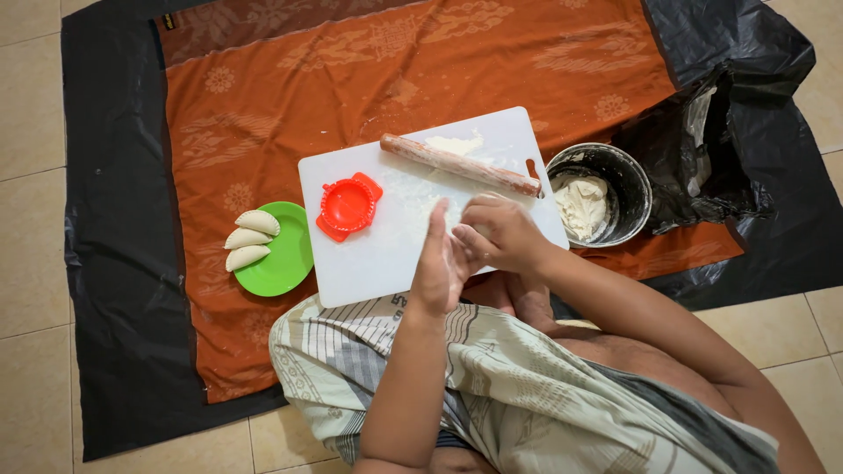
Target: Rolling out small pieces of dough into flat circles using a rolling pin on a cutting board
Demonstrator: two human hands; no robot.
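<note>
A: Status on the hands?

B: Both meet at frame centre, over the lower right of the white cutting board (369, 254). Left hand (436, 263) is flat, palm open, fingers pointing up-frame. Right hand (500, 233) is curled, fingertips pressed into the left palm. Probably a small piece of dough between them, but it's hidden; can't tell what the right hand grips, if anything.

A: On the board?

B: Red dumpling press (348, 206), left part of the board, lying open, nothing in it. Wooden rolling pin (459, 165) lies diagonally along the upper edge, both hands off it. Patch of flour or dough just above the pin, plus dusting mid-board.

A: Around it?

B: Green plate (285, 263) touching the board's left edge, three folded dumplings (248, 239) stacked on its left half. Metal bowl (628, 189) just right of the board, a lump of dough (581, 204) inside. Black plastic bag (694, 149) open beside the bowl, right of frame. All on an orange patterned cloth (263, 88) over a black sheet (114, 263) on the tiled floor (31, 175). No bench.

A: Progress?

B: My read: three done, press empty, a good lump left in the bowl. Early-to-mid batch. Current piece looks unrolled and unpressed.
</note>
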